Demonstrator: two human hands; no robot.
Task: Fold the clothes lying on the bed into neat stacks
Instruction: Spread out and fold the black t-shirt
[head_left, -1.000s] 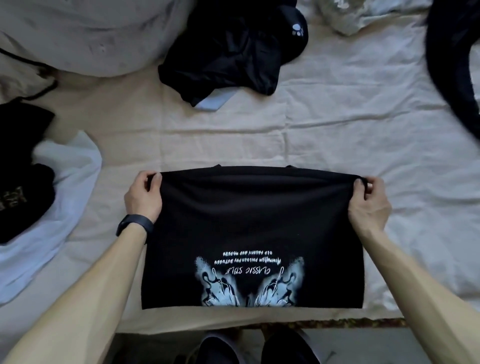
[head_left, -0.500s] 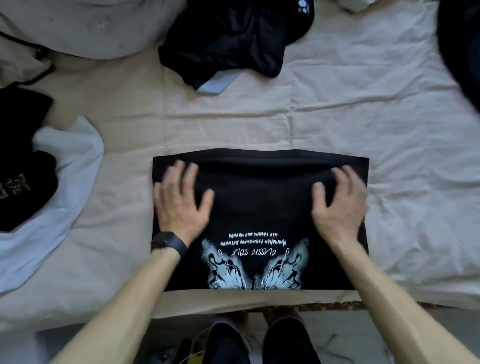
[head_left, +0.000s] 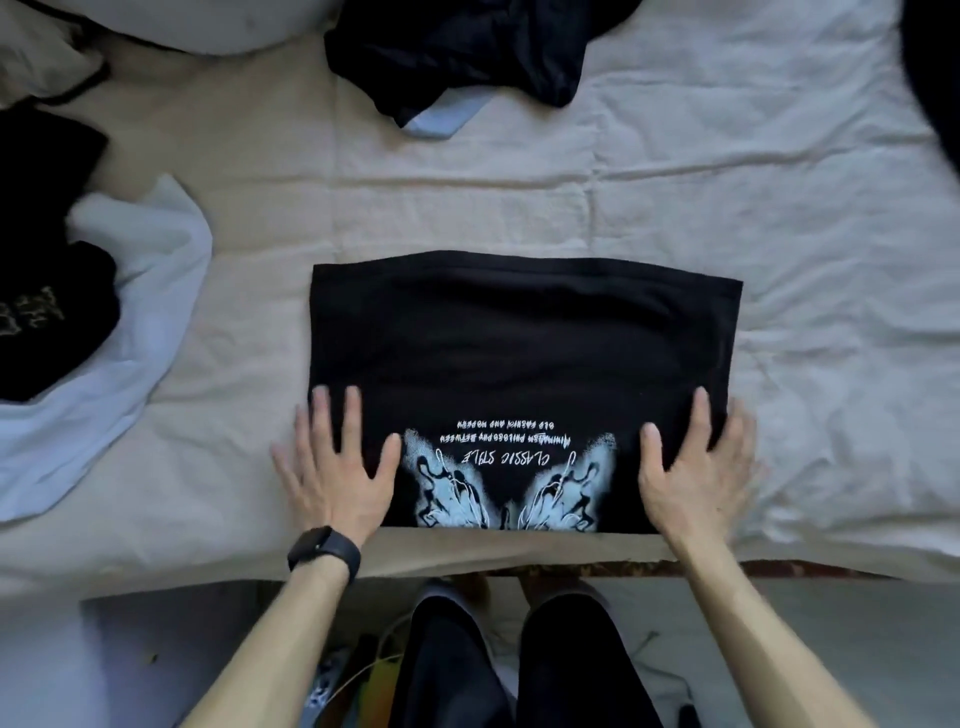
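Two hands press flat on the near corners of the folded black T-shirt (head_left: 519, 338): the left hand (head_left: 332, 470) at its left edge, the right hand (head_left: 696, 470) at its right, fingers (head_left: 354, 421) straight and spread, gripping nothing. The shirt lies print-up by the near edge of the bed (head_left: 675, 171). This looks like smoothing after a fold; next comes another fold or stacking. Farther off, a crumpled black garment (head_left: 457, 47) waits.

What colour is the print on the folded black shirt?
The print is pale blue and white, best seen in the head view.
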